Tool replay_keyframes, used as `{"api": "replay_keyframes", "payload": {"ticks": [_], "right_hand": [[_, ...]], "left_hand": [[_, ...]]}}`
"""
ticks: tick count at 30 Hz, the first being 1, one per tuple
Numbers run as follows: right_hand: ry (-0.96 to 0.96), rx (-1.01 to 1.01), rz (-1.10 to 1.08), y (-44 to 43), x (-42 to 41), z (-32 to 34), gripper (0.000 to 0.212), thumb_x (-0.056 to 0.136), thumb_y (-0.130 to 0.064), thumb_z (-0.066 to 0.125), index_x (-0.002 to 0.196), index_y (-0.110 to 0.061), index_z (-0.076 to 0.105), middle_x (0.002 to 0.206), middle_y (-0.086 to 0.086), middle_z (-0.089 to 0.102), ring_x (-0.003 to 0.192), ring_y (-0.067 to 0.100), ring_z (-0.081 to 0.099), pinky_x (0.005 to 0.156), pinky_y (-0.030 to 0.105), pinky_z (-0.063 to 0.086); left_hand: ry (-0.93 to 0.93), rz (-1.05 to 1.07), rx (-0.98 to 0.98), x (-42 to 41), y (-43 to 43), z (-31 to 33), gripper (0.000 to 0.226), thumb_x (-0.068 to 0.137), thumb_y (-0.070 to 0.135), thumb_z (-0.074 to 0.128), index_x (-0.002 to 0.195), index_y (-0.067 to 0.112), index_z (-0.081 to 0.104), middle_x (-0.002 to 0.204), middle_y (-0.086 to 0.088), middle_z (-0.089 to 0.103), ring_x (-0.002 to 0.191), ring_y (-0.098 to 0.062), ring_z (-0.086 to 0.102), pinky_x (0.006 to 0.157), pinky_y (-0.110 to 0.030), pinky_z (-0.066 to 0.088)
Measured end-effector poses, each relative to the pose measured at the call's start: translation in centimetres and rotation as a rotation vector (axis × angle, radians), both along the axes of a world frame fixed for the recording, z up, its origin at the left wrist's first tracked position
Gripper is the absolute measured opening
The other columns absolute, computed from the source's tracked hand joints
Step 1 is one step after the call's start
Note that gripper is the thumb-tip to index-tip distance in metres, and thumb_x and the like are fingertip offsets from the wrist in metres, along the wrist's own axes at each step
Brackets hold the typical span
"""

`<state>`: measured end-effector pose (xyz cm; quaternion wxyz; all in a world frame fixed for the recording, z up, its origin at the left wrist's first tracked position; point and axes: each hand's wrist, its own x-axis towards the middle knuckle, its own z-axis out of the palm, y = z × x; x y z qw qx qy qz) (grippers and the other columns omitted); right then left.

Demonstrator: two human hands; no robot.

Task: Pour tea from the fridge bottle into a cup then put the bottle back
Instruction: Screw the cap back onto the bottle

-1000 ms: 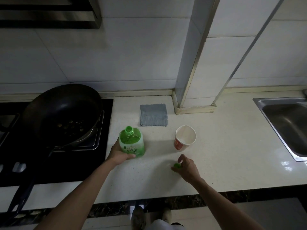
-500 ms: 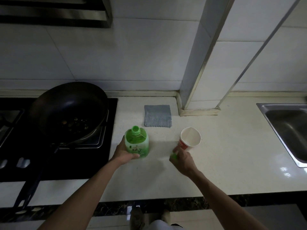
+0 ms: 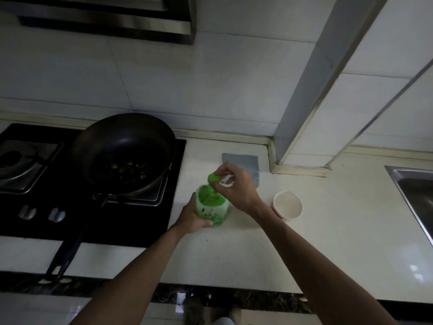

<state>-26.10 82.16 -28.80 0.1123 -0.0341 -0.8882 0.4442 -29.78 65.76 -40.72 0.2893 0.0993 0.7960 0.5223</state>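
White table (image 3: 328,231), black stove (image 3: 140,226) with dark pan (image 3: 126,148) on the left, sink (image 3: 412,184) far right. Both forearms reach in from the bottom edge. Green tea bottle (image 3: 212,207) stands upright on the table just right of the stove. Left hand (image 3: 192,218) wraps its lower body from the left. Paper cup (image 3: 287,204) upright, near the bottle's right, not touching. Right hand (image 3: 236,186) arches over the bottle, thumb and fingers pinching the green cap (image 3: 213,178) at the neck; cannot tell if seated.

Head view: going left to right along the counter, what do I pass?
Left burner → black pan → green bottle, gripped by the left hand, its cap pinched by the right hand → paper cup → sink. The grey cloth overlaps bottle and hand, so it is left out.
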Motion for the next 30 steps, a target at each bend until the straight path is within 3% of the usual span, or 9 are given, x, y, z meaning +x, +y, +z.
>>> {"api": "replay_keyframes", "payload": {"ticks": [5, 8, 12, 17, 21, 24, 27, 30], "right_hand": [[0.009, 0.156, 0.121, -0.3, 0.2, 0.2, 0.027, 0.085, -0.022, 0.072, 0.112, -0.015, 0.07, 0.102, -0.011, 0.067, 0.083, -0.007, 0.052, 0.07, 0.007, 0.039], [0.035, 0.237, 0.183, 0.2, 0.4, 0.4, 0.031, 0.085, -0.021, 0.073, 0.115, -0.014, 0.07, 0.101, -0.014, 0.064, 0.083, -0.008, 0.051, 0.071, 0.004, 0.039], [0.031, 0.359, 0.24, 1.0, 0.0, 0.5, 0.034, 0.082, -0.026, 0.075, 0.113, -0.013, 0.07, 0.098, -0.001, 0.069, 0.087, 0.009, 0.052, 0.074, 0.02, 0.04], [-0.033, 0.524, 0.404, 1.1, -1.3, 2.0, 0.028, 0.085, -0.024, 0.071, 0.11, -0.011, 0.069, 0.095, 0.004, 0.064, 0.089, 0.015, 0.046, 0.079, 0.029, 0.038], [-0.128, 0.635, 0.509, 1.0, -1.8, 3.4, 0.029, 0.088, -0.014, 0.068, 0.117, -0.012, 0.065, 0.109, 0.004, 0.067, 0.102, 0.018, 0.051, 0.082, 0.022, 0.033], [-0.148, 0.674, 0.537, 0.6, -1.6, 4.2, 0.03, 0.088, -0.011, 0.067, 0.119, -0.011, 0.064, 0.113, 0.006, 0.067, 0.106, 0.019, 0.052, 0.086, 0.027, 0.041], [-0.229, 0.746, 0.488, 0.4, -1.5, 5.0, 0.034, 0.09, -0.029, 0.067, 0.118, -0.01, 0.063, 0.111, 0.009, 0.064, 0.104, 0.022, 0.056, 0.086, 0.033, 0.046], [-0.213, 0.849, 0.388, 0.2, -1.5, 4.9, 0.051, 0.093, -0.055, 0.05, 0.092, -0.006, 0.066, 0.084, 0.009, 0.064, 0.077, 0.023, 0.061, 0.07, 0.039, 0.054]], "left_hand": [[-0.008, -0.008, -0.013, 0.1, -0.1, 0.3, 0.09, 0.056, 0.003, 0.087, 0.129, 0.028, 0.041, 0.115, 0.002, 0.064, 0.106, -0.014, 0.062, 0.084, -0.032, 0.057], [-0.003, -0.012, -0.012, 0.2, -0.1, 0.6, 0.088, 0.058, 0.001, 0.086, 0.129, 0.028, 0.04, 0.115, 0.002, 0.063, 0.105, -0.013, 0.062, 0.076, -0.021, 0.056], [-0.001, -0.016, -0.012, 0.3, -0.1, 0.8, 0.086, 0.061, -0.004, 0.084, 0.131, 0.022, 0.039, 0.111, 0.005, 0.06, 0.099, -0.009, 0.059, 0.065, -0.008, 0.049], [-0.003, -0.002, -0.048, 0.1, 0.2, 0.8, 0.09, 0.061, 0.0, 0.085, 0.134, 0.021, 0.037, 0.112, 0.003, 0.06, 0.102, -0.012, 0.058, 0.069, -0.01, 0.048], [-0.01, -0.007, -0.072, 0.1, 0.2, 1.0, 0.09, 0.062, 0.005, 0.085, 0.134, 0.024, 0.036, 0.113, 0.003, 0.06, 0.104, -0.013, 0.058, 0.077, -0.019, 0.048], [-0.013, -0.007, -0.079, 0.1, 0.2, 0.9, 0.092, 0.061, 0.006, 0.086, 0.135, 0.026, 0.035, 0.114, 0.003, 0.06, 0.106, -0.015, 0.058, 0.081, -0.023, 0.05], [-0.008, -0.009, -0.085, 0.1, 0.2, 1.1, 0.093, 0.061, 0.007, 0.086, 0.135, 0.026, 0.034, 0.115, 0.002, 0.061, 0.107, -0.015, 0.059, 0.081, -0.023, 0.05], [-0.006, -0.011, -0.091, 0.1, 0.2, 1.1, 0.092, 0.061, 0.008, 0.087, 0.134, 0.026, 0.034, 0.115, 0.002, 0.06, 0.107, -0.016, 0.059, 0.083, -0.025, 0.051]]}}
